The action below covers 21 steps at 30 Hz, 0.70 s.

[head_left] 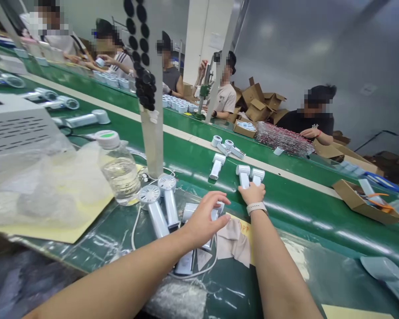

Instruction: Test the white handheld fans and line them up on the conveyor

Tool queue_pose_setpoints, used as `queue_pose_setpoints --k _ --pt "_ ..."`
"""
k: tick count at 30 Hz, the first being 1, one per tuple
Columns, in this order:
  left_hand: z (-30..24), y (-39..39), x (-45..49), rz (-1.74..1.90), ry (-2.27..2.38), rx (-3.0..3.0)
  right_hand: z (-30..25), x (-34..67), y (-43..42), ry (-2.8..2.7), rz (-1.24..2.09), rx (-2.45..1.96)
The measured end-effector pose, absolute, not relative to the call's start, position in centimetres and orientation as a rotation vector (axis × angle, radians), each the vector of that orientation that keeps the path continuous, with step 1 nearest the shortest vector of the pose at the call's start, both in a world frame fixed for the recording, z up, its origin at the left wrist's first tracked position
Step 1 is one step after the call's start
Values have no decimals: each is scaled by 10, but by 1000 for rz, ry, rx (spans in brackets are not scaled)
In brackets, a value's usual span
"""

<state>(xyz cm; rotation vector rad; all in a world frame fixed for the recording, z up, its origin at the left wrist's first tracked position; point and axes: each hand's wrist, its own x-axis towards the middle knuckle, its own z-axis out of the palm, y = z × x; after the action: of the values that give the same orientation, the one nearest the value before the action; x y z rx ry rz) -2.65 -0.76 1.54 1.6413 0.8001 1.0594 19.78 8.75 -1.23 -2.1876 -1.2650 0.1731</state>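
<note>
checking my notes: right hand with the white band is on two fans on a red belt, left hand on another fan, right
No: the head view shows the belt is green, not red. The right hand with the white band is on two fans, the left hand on another fan.

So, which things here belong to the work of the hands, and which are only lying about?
In use: left hand on a white handheld fan; right hand holding two fans on the conveyor belt.
Lying about: water bottle, cloth, cardboard box.
</note>
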Motion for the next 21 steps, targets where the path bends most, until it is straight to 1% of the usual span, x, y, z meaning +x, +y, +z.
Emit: queue_pose_setpoints --k 2,6,9,11,13,15,16,18,21 --pt "11 -8 -24 1035 799 1526 3 192 72 -1357 222 -2096" --pt "6 -2 -18 1073 667 1085 37 166 27 -1575 295 -1837" --pt "10 3 -18 1163 491 842 53 134 -13 -1751 204 -1528" --pt "15 6 -22 1176 430 748 56 119 -36 -1821 175 -1401" --pt "21 8 -27 1145 434 693 55 115 -51 -1854 314 -1342" --pt "24 9 -31 1092 453 678 48 121 -56 -1770 559 -1287" --pt "25 9 -33 1059 451 681 43 126 -55 -1687 644 -1292" --pt "25 10 -35 1007 439 691 31 132 -51 -1580 624 -1412" --pt "23 13 -37 998 454 725 13 128 -47 -1799 318 -1706"
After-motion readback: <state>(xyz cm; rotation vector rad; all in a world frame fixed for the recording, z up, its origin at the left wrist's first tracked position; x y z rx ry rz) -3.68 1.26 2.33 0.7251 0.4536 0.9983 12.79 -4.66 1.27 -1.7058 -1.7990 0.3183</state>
